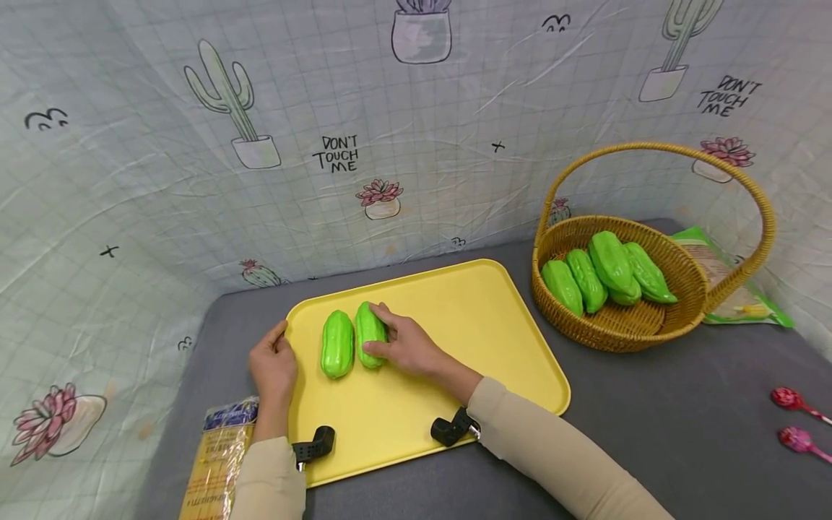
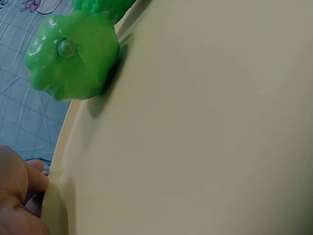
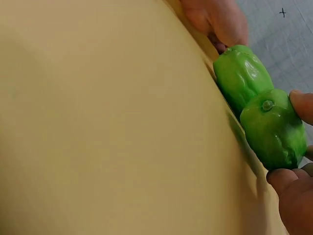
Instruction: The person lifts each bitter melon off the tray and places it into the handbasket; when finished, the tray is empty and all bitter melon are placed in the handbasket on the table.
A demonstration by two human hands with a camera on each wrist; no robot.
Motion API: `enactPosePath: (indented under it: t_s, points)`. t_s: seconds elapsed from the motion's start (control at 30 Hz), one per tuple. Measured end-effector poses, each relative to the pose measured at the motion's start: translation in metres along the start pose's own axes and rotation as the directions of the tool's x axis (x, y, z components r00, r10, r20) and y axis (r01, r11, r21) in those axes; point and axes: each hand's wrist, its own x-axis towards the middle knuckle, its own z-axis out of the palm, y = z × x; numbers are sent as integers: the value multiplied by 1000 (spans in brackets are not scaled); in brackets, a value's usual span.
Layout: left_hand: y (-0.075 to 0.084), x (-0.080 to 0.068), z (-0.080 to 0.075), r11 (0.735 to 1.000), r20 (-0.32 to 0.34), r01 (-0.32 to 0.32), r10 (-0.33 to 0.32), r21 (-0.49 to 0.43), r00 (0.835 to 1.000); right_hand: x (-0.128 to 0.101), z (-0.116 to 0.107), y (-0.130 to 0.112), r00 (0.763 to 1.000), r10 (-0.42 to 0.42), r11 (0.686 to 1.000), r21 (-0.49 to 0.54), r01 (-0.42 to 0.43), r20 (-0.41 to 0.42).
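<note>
On one yellow tray, two green vegetables are lying side by side. The right hand is gripping the right-hand vegetable between thumb and fingers; the left hand is holding the tray's left rim. In one wicker basket, I am counting at least four more vegetables. Two lollipops, one spaghetti packet and one green-edged bag are lying on the grey table.

The left vegetable lies on the tray — spaghetti packet left, basket right.
</note>
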Motion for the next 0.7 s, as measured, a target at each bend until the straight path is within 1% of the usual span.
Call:
enactPosePath:
  t_s: [0.23,0.53,0.7]
  points:
    - [1,-1,0,1000,-6,4,-4,3,1000,-4,-7,-1,1000,-9,1000,17,9,-3]
    - [2,-1,-1,1000,-2,-17,17,5,1000,-9,-15,-5,1000,-29,999,31,28,7]
    - [3,-1,-2,1000,16,0,-1,7,1000,-16,-20,-9,999,-32,999,35,31,12]
